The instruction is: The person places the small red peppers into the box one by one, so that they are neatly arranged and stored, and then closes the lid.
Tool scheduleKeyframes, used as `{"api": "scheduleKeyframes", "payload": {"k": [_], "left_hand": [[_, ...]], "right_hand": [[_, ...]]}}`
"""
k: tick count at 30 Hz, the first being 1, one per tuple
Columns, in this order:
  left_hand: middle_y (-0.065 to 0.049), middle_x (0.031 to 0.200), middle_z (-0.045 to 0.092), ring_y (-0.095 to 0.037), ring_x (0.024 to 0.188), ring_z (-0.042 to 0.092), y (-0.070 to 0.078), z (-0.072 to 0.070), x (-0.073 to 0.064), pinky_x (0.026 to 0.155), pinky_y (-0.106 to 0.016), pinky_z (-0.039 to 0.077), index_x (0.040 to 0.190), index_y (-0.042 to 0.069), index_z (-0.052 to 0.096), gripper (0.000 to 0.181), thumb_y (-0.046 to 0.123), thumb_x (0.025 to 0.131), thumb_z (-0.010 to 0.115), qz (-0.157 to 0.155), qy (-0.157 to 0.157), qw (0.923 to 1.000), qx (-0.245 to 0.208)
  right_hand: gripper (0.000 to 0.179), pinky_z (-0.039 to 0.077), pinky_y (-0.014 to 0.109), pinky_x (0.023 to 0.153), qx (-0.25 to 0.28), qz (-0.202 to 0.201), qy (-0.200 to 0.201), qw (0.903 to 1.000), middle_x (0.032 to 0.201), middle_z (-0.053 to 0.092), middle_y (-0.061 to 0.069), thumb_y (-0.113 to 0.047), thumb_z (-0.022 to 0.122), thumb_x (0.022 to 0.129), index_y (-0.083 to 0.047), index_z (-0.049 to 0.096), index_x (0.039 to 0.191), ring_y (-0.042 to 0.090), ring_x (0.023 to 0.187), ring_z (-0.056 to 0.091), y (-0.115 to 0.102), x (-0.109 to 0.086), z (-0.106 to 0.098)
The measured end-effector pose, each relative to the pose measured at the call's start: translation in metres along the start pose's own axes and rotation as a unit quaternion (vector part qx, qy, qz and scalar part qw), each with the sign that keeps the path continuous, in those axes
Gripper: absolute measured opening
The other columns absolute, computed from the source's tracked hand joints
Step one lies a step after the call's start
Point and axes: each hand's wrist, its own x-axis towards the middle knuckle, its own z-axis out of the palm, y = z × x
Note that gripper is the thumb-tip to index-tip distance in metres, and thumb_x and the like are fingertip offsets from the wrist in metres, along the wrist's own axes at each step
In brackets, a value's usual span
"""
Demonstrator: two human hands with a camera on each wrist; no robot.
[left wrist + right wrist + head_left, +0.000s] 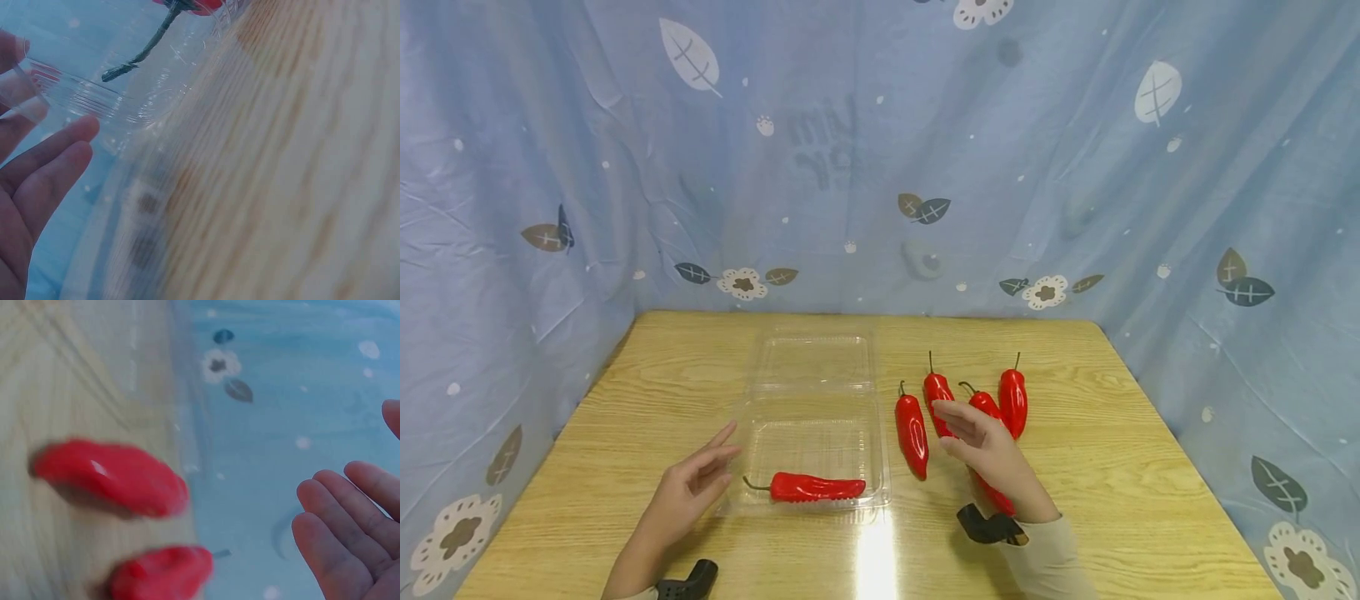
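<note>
Hovering near peppers [912, 437]: uncurled right hand [991, 454]

Head view looks forward and down over pale wood-grain table [1150, 500] to blue leaf-print cloth [865, 142], far enough back for left hand [688, 483] and right hand [992, 458]. Left wrist view sits close at clear rectangular plastic box [87, 94], rolled, table right; right wrist view rolls opposite, table left, near long glossy red peppers [119, 481]. Head shares box with left, peppers with right, cloth with both.
</note>
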Motion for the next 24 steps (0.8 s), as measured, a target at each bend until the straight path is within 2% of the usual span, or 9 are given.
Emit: {"api": "scheduleKeyframes", "payload": {"k": [4,11,18,24], "left_hand": [[-0.032,0.143,0.035,0.001,0.122,0.05,0.0,0.0,0.0,0.097,-0.01,0.044,0.12,-0.01,0.057,0.037,-0.018,0.084,0.056,0.0,-0.001,1.0,0.001],[-0.032,0.143,0.035,0.0,0.122,0.05,-0.001,0.0,0.0,0.097,-0.011,0.044,0.12,-0.01,0.057,0.036,-0.017,0.084,0.057,0.007,-0.003,0.9999,0.008],[-0.035,0.142,0.035,-0.001,0.122,0.051,-0.001,0.001,0.001,0.096,-0.011,0.045,0.12,-0.013,0.055,0.036,-0.017,0.084,0.057,0.009,-0.005,0.9999,0.002],[-0.036,0.142,0.034,-0.002,0.123,0.05,0.0,0.0,0.0,0.097,-0.011,0.044,0.12,-0.011,0.056,0.035,-0.016,0.085,0.057,0.014,-0.008,0.9998,0.008]], "right_hand": [[0.047,0.045,0.018,0.1,-0.009,0.005,0.022,0.9997,0.137,0.05,0.022,-0.005,0.062,0.09,0.004,0.047,0.134,0.035,0.127,0.047,-0.001,-0.006,-0.018],[0.047,0.047,0.014,0.095,-0.018,0.023,0.063,0.9976,0.136,0.051,0.024,-0.008,0.063,0.091,0.002,0.048,0.134,0.006,0.121,0.054,0.004,-0.015,-0.041],[0.045,0.046,0.009,0.093,-0.027,0.024,0.083,0.9959,0.132,0.055,0.009,-0.005,0.061,0.091,0.003,0.048,0.134,-0.004,0.116,0.054,0.013,-0.024,-0.053],[0.045,0.046,0.008,0.091,-0.044,0.042,0.104,0.9927,0.133,0.055,0.01,-0.009,0.061,0.092,0.004,0.048,0.133,-0.003,0.115,0.054,0.025,-0.03,-0.064]]}}
